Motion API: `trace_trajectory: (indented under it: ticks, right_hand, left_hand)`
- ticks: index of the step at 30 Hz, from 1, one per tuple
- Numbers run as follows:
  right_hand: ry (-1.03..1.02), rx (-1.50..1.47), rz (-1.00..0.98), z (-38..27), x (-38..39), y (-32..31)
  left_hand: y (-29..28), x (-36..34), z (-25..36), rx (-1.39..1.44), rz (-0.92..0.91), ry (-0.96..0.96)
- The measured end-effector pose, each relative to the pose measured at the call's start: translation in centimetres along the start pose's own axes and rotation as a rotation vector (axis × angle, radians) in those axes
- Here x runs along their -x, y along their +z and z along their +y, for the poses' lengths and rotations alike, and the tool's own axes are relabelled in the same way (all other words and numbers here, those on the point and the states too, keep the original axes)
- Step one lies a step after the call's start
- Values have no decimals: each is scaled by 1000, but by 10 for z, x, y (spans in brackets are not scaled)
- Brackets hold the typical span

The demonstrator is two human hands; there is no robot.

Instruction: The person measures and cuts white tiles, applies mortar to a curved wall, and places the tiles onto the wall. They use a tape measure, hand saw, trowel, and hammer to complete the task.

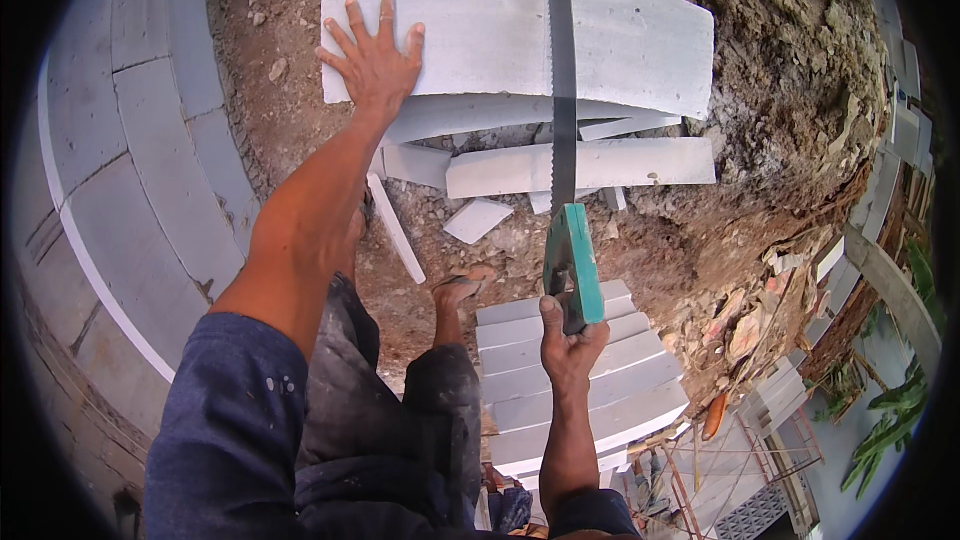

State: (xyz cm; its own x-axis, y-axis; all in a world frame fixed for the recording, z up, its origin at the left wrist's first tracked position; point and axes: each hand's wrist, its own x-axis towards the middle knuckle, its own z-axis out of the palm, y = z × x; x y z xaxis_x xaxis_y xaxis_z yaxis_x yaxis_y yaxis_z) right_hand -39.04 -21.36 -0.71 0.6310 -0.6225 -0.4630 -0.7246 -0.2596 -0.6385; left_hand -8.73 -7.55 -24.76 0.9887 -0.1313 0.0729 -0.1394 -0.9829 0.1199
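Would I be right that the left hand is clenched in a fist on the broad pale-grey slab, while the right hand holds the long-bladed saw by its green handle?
Not a fist: the head view shows the left hand open, fingers spread on the broad pale-grey slab. The rest stands.

Green-handled saw [565, 155], over flat white block [470, 30]

1) Saw handle [587, 270]: green, dark inside;
2) saw blade [563, 90]: dark grey;
3) slab [470, 30]: pale grey, nearly white;
4) stacked blocks [620, 395]: light grey, edged brighter white;
5) sleeve [235, 390]: dark navy, pale spots;
6) trousers [350, 410]: charcoal, whitish smudges;
7) laid blocks [160, 160]: blue-grey, dark joint lines;
8) ground [790, 130]: brown, mottled grey;
9) leaves [885, 430]: bright green
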Motion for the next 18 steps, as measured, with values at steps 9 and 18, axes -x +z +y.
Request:
trace_trajectory:
  ticks: [9, 18]
  right_hand:
    - [68, -84, 30, -21, 0, 25]
    - [-118, -241, -91, -60, -132, 37]
  left_hand:
    - [3, -2, -6, 40, -39, -20]
    - [5, -3, -7, 62, -11, 8]
